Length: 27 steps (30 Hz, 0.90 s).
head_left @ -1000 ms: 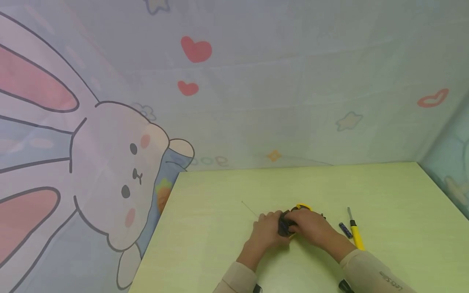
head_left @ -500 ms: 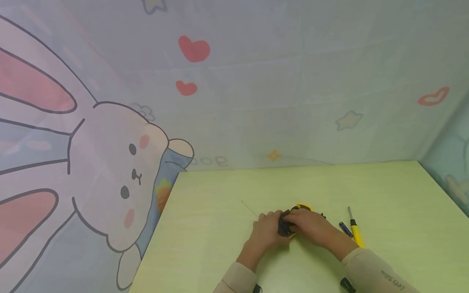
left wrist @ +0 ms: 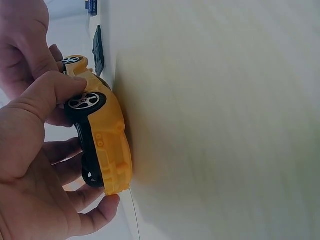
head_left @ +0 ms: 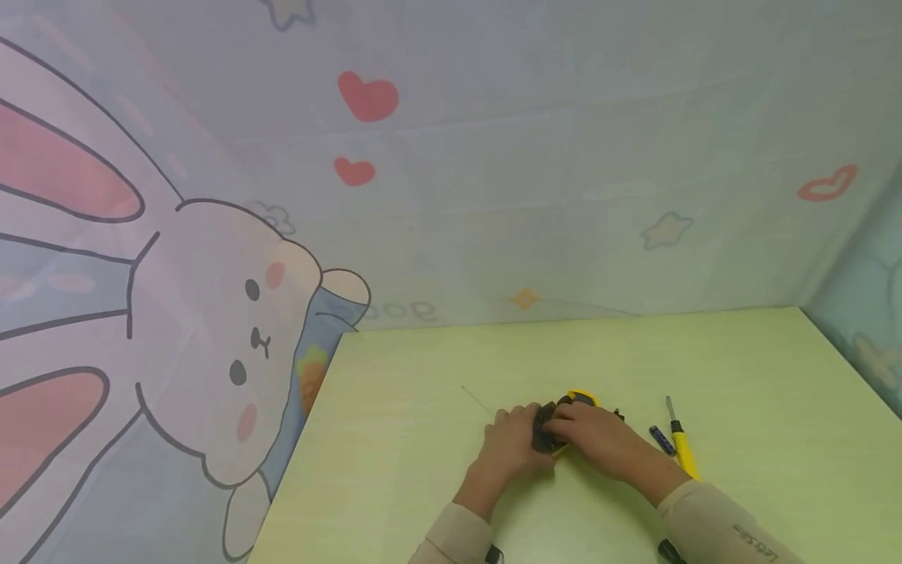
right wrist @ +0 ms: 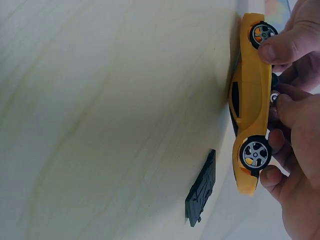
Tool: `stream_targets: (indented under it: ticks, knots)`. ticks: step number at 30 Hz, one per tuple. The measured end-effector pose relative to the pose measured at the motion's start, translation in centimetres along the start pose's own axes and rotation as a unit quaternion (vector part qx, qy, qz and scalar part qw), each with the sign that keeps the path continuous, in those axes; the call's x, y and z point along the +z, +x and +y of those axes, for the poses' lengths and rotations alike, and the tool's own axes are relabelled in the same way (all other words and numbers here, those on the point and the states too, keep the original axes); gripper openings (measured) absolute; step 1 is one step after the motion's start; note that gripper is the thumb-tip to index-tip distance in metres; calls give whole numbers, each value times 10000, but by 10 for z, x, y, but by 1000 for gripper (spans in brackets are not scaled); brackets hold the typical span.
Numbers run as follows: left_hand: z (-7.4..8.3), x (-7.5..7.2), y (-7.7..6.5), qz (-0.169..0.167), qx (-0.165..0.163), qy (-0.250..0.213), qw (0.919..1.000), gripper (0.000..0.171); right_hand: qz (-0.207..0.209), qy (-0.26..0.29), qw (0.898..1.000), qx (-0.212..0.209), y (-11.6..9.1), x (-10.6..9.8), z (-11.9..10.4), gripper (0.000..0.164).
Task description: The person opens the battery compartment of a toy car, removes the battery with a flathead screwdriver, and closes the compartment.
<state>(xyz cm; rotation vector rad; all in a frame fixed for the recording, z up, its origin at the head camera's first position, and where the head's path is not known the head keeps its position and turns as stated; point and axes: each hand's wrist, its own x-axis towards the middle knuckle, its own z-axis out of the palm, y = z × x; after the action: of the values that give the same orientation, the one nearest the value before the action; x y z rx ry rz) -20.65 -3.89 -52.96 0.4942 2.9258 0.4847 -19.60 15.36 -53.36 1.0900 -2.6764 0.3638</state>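
Note:
A yellow toy car (left wrist: 112, 145) lies upside down on the table, its black underside and wheels facing up. My left hand (head_left: 510, 446) grips one end of it, thumb beside a wheel (left wrist: 86, 101) and fingers round the far side. My right hand (head_left: 599, 439) bends over the underside, its fingers curled at the middle of the car. In the right wrist view, the round silver end of a battery (right wrist: 274, 98) shows at its thumb, most of it hidden. Other fingertips of that hand rest near a wheel (right wrist: 255, 153). A thin wire antenna (head_left: 478, 400) sticks out past the left hand.
A black battery cover (right wrist: 201, 192) lies on the table close to the car. To the right are a loose battery (head_left: 662, 440) and a screwdriver with a yellow handle (head_left: 685, 456). A patterned cloth wall (head_left: 564, 196) stands behind the table.
The right hand's fingers shift slightly over the car's underside. The left hand keeps its grip, and the head view has tilted a little.

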Motion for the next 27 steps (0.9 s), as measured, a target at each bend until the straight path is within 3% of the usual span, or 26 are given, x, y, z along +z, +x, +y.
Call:
stream_targets:
  ticks: [6, 12, 18, 27]
  knots:
    - [-3, 1, 0, -19, 6, -57, 10000, 76, 19, 123, 9999, -13, 1, -1, -1, 20]
    - [-2, -1, 1, -18, 40, -59, 10000, 75, -161, 360, 9987, 338, 4, -4, -2, 23]
    - [0, -1, 1, -85, 30, -128, 9999, 72, -294, 566, 9963, 575, 10, -11, -2, 14]
    - [0, -2, -1, -19, -2, -64, 10000, 77, -193, 68, 9983, 538, 10, -12, -8, 10]
